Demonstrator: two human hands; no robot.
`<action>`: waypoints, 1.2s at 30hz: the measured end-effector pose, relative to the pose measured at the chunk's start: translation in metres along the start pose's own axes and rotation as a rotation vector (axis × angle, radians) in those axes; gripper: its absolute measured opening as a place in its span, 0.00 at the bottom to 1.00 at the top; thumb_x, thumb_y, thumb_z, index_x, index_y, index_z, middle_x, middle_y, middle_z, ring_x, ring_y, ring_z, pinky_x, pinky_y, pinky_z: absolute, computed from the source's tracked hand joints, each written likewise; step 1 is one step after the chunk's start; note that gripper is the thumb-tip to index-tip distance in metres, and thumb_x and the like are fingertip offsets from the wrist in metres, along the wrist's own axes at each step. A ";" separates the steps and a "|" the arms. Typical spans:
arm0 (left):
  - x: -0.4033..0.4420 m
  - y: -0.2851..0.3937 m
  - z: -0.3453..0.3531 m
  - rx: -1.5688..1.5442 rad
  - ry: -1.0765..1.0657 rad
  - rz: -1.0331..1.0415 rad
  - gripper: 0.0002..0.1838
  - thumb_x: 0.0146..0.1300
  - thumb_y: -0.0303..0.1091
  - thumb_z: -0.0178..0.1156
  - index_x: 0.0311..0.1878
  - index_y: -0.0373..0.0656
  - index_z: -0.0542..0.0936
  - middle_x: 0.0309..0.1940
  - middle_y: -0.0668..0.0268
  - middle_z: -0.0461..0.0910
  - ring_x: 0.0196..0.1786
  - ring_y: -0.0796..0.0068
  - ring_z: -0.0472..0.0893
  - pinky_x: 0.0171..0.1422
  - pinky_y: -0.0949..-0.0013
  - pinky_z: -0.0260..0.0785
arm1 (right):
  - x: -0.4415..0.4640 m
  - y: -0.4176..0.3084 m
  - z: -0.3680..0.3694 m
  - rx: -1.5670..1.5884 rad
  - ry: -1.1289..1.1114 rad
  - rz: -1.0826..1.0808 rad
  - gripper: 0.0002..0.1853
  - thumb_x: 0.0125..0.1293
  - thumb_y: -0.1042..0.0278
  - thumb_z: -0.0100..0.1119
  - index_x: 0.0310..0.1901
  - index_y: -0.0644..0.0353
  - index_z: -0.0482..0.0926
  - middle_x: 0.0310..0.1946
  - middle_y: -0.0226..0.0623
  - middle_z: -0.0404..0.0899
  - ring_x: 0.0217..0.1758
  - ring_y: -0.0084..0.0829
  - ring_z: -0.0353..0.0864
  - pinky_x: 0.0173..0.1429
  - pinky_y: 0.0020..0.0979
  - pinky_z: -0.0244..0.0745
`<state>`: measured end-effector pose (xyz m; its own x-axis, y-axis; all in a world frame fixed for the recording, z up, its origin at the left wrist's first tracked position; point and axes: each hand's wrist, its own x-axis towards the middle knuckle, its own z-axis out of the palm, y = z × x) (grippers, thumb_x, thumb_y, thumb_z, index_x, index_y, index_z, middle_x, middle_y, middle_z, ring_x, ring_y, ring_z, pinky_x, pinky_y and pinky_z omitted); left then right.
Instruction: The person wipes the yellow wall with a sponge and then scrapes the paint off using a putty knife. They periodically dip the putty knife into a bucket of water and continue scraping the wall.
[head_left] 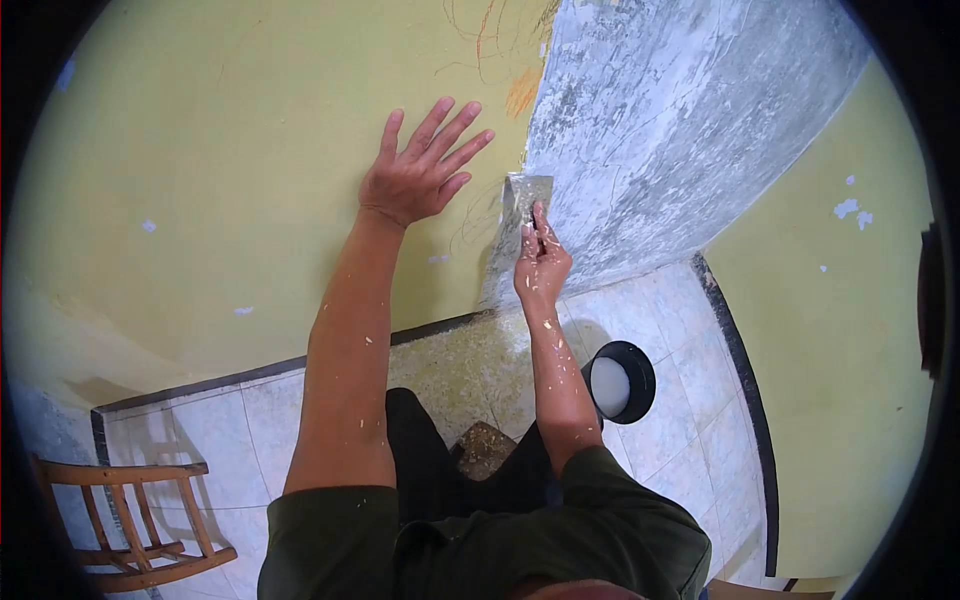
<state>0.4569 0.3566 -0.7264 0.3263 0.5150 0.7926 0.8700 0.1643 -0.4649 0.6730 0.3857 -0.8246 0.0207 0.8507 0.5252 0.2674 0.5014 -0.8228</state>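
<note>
My left hand (415,180) is spread on or just before the yellow-green painted wall (230,180), fingers apart, holding nothing. My right hand (542,265) grips a wide-bladed scraper (528,192), its blade against the wall where the paint meets the bare grey-white patch (640,130). Fingers wrap the handle and hide most of it. Small pale paint flakes stick to both forearms and the right hand. Orange and dark scribbles (520,92) mark the paint close to the boundary.
A black bucket (645,385) with whitish contents stands on the tiled floor (660,310), right of my right forearm. Paint scraps (460,365) litter the floor below the wall. A wooden chair (130,520) is at lower left. Dark skirting (740,370) edges the right wall.
</note>
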 end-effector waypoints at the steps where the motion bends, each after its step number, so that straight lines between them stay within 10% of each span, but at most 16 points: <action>1: -0.003 0.002 -0.001 -0.003 -0.006 0.007 0.32 0.68 0.63 0.52 0.76 0.81 0.66 0.80 0.79 0.62 0.81 0.70 0.61 0.81 0.36 0.41 | -0.007 0.006 -0.002 0.065 0.057 -0.070 0.19 0.75 0.70 0.57 0.65 0.58 0.80 0.52 0.49 0.87 0.50 0.20 0.81 0.53 0.30 0.78; 13: 0.002 -0.001 0.005 0.009 -0.015 -0.013 0.31 0.70 0.63 0.49 0.77 0.81 0.64 0.81 0.78 0.60 0.81 0.70 0.60 0.81 0.35 0.41 | -0.002 0.011 0.000 -0.062 0.079 -0.260 0.20 0.74 0.63 0.56 0.65 0.54 0.81 0.51 0.57 0.85 0.46 0.35 0.89 0.49 0.30 0.78; 15: -0.001 0.001 0.003 0.013 -0.012 -0.002 0.32 0.69 0.64 0.50 0.77 0.82 0.64 0.81 0.79 0.60 0.82 0.70 0.60 0.81 0.35 0.41 | -0.015 0.017 -0.002 -0.065 -0.030 -0.003 0.21 0.75 0.61 0.57 0.64 0.62 0.80 0.58 0.50 0.84 0.61 0.32 0.83 0.64 0.33 0.74; 25: -0.002 0.001 0.002 -0.002 0.002 -0.024 0.34 0.67 0.64 0.53 0.77 0.81 0.65 0.81 0.80 0.60 0.82 0.71 0.59 0.81 0.36 0.40 | 0.015 -0.006 -0.016 -0.150 0.097 -0.312 0.19 0.74 0.64 0.58 0.63 0.56 0.82 0.46 0.56 0.86 0.38 0.41 0.90 0.44 0.35 0.80; 27: -0.002 0.001 0.003 0.003 0.005 -0.009 0.35 0.65 0.64 0.55 0.77 0.81 0.65 0.81 0.80 0.59 0.82 0.71 0.59 0.82 0.36 0.40 | 0.012 -0.031 -0.015 -0.198 -0.039 0.064 0.19 0.74 0.66 0.57 0.64 0.59 0.81 0.56 0.54 0.84 0.57 0.33 0.86 0.57 0.34 0.78; 36: -0.003 0.000 0.005 -0.061 0.022 -0.005 0.39 0.63 0.63 0.57 0.78 0.76 0.62 0.83 0.80 0.54 0.83 0.73 0.55 0.82 0.37 0.40 | 0.009 -0.013 -0.010 -0.170 0.002 -0.022 0.20 0.74 0.63 0.58 0.65 0.56 0.80 0.54 0.54 0.85 0.55 0.34 0.87 0.56 0.33 0.79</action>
<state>0.4537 0.3590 -0.7305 0.3292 0.4955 0.8038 0.8925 0.1146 -0.4362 0.6794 0.3856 -0.8069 0.0152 0.8397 0.5429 0.4270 0.4855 -0.7629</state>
